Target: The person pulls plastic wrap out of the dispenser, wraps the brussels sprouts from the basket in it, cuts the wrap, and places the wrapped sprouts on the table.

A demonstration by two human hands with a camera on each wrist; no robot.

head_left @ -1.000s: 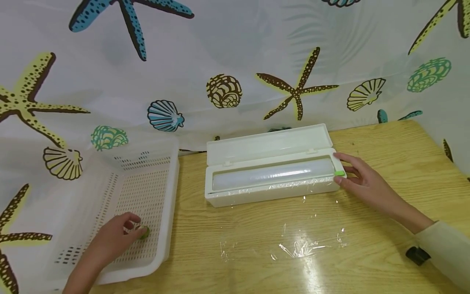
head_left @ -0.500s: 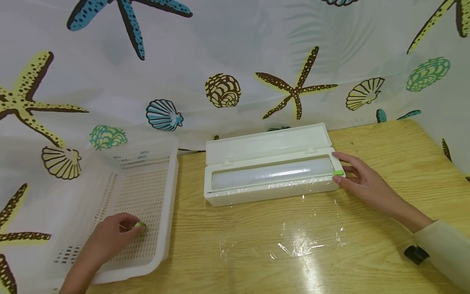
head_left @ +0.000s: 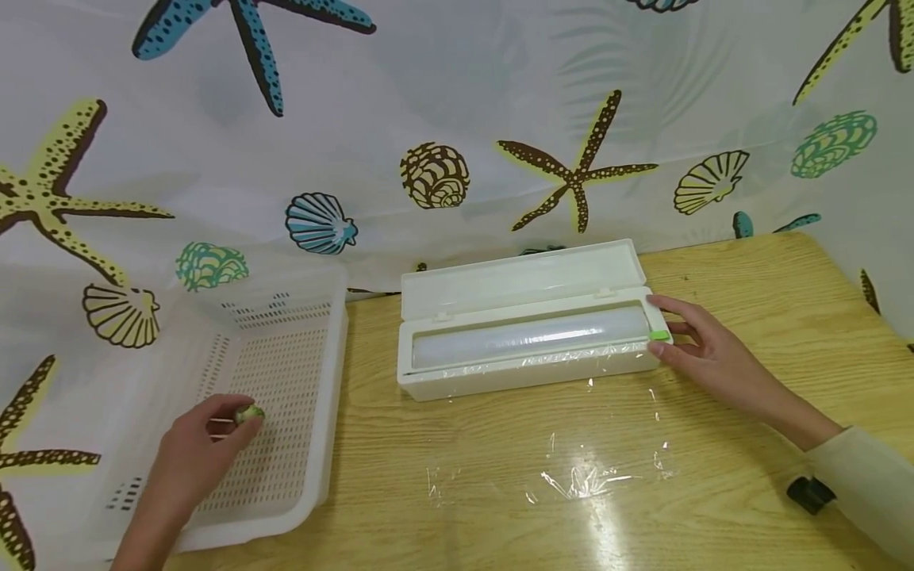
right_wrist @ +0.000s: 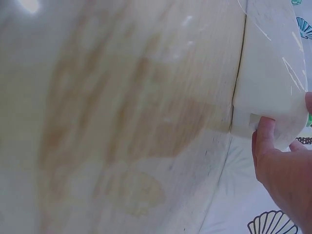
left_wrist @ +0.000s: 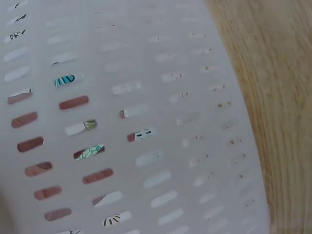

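In the head view, my left hand is over the floor of a white plastic basket, pinching a small, roundish green piece between thumb and fingers. The left wrist view is filled by the basket's slotted wall; bits of the hand show through the slots. To the right, my right hand holds the right end of a white cling film dispenser, thumb at its front corner. Its lid stands open, and a roll of film lies inside, near a green slider.
A sheet of clear film is spread from the dispenser over the wooden table. A small black object sits by the right sleeve. A seashell-print curtain hangs behind the table.
My left hand has taken hold of the small green piece and lifted it, moving back and to the left over the basket. My right hand stays on the dispenser.
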